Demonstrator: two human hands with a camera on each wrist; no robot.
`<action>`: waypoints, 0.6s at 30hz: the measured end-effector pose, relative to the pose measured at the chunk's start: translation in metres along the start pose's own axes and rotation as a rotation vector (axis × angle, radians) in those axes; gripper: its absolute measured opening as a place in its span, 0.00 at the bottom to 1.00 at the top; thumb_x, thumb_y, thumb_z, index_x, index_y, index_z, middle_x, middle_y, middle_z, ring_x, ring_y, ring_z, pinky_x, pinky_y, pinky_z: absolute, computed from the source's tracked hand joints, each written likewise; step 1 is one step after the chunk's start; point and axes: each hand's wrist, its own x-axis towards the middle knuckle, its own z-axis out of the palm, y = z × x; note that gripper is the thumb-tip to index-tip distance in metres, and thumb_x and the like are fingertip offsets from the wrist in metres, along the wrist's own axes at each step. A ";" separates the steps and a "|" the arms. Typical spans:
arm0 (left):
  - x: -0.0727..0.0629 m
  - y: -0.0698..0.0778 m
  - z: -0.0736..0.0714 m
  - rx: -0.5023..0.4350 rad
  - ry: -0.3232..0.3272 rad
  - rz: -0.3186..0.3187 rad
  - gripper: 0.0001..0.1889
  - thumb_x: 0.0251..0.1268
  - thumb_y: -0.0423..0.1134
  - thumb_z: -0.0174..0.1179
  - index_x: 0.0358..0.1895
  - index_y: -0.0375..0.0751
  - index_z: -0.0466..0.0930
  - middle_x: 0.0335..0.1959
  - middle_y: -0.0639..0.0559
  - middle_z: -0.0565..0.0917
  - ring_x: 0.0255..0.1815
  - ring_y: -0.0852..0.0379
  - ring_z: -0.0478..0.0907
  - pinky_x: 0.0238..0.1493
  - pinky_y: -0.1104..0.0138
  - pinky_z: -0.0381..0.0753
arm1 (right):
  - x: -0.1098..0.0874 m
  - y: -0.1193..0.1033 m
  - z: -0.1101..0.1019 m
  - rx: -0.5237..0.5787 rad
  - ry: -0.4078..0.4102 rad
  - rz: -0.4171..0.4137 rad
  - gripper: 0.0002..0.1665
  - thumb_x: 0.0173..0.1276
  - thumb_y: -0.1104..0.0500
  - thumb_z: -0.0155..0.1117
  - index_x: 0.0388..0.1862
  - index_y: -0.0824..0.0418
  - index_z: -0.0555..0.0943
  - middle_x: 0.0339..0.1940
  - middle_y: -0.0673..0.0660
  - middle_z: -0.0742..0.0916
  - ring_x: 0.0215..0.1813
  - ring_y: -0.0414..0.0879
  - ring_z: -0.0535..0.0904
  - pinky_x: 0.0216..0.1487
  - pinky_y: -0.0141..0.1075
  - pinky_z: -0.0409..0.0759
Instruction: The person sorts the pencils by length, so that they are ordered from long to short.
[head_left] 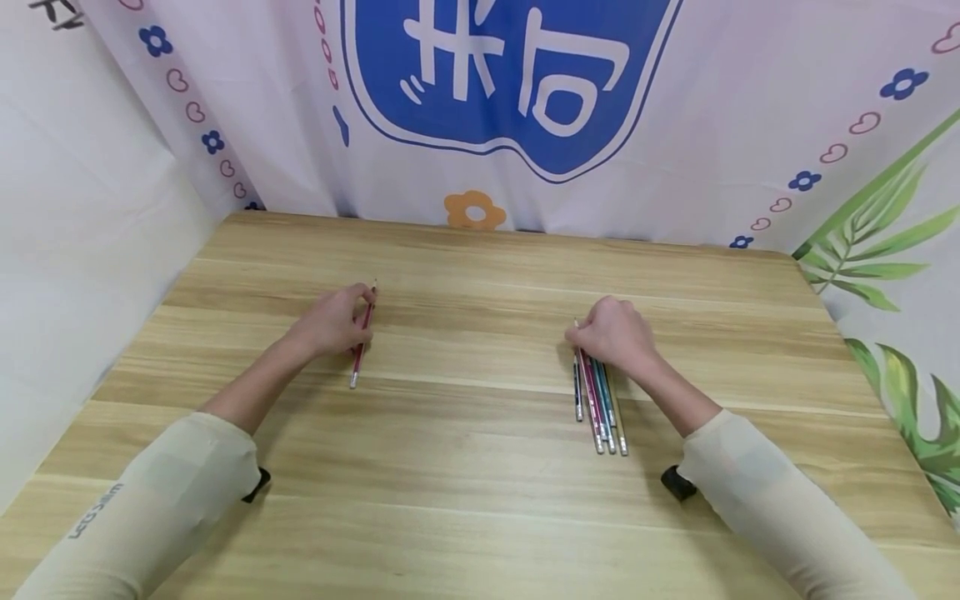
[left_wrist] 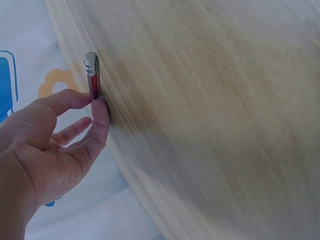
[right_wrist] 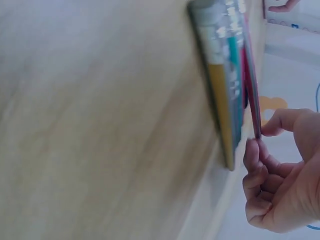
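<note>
On the left side of the table, my left hand (head_left: 336,321) pinches a red pencil (head_left: 360,360) between thumb and fingertips. Its eraser end (left_wrist: 90,62) points toward me and its tip points away. Farther right, my right hand (head_left: 617,332) is over the far ends of a small bunch of pencils (head_left: 600,408). In the right wrist view, the thumb and index finger pinch a dark red pencil (right_wrist: 253,95) at the bunch's edge. A yellow pencil (right_wrist: 222,107) and a teal one (right_wrist: 233,55) lie beside it. A dark pencil (head_left: 578,392) lies at the bunch's left side.
The wooden table (head_left: 465,467) ends at a printed cloth (head_left: 660,200) hanging behind it. A white wall (head_left: 82,208) borders the left side, and a leaf-patterned cloth (head_left: 885,250) hangs at the right. Dark wrist straps (head_left: 678,483) show under both sleeves.
</note>
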 end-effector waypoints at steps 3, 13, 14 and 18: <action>0.001 -0.001 0.000 0.000 0.000 0.000 0.27 0.67 0.24 0.63 0.67 0.26 0.67 0.26 0.44 0.76 0.23 0.52 0.79 0.27 0.63 0.83 | -0.003 -0.002 -0.004 0.056 0.023 0.003 0.19 0.62 0.53 0.66 0.12 0.56 0.78 0.11 0.47 0.76 0.17 0.40 0.67 0.20 0.33 0.64; 0.000 0.000 -0.002 -0.020 0.000 0.000 0.28 0.67 0.24 0.63 0.68 0.25 0.66 0.25 0.44 0.77 0.22 0.51 0.78 0.24 0.66 0.79 | -0.007 -0.010 -0.015 0.157 0.064 -0.051 0.11 0.62 0.56 0.66 0.30 0.63 0.88 0.26 0.53 0.88 0.27 0.44 0.78 0.30 0.35 0.76; 0.000 0.000 -0.002 -0.021 0.000 -0.001 0.28 0.67 0.23 0.63 0.68 0.26 0.66 0.25 0.44 0.77 0.23 0.51 0.79 0.24 0.66 0.80 | -0.007 -0.010 -0.015 0.158 0.061 -0.048 0.11 0.62 0.56 0.66 0.30 0.63 0.88 0.27 0.53 0.88 0.27 0.44 0.78 0.30 0.35 0.76; 0.001 -0.001 -0.001 -0.013 -0.003 0.001 0.28 0.66 0.24 0.63 0.68 0.26 0.67 0.25 0.44 0.78 0.22 0.51 0.79 0.24 0.66 0.80 | -0.009 -0.011 -0.015 0.194 0.028 -0.033 0.12 0.64 0.56 0.66 0.33 0.64 0.87 0.27 0.54 0.88 0.28 0.44 0.79 0.29 0.33 0.76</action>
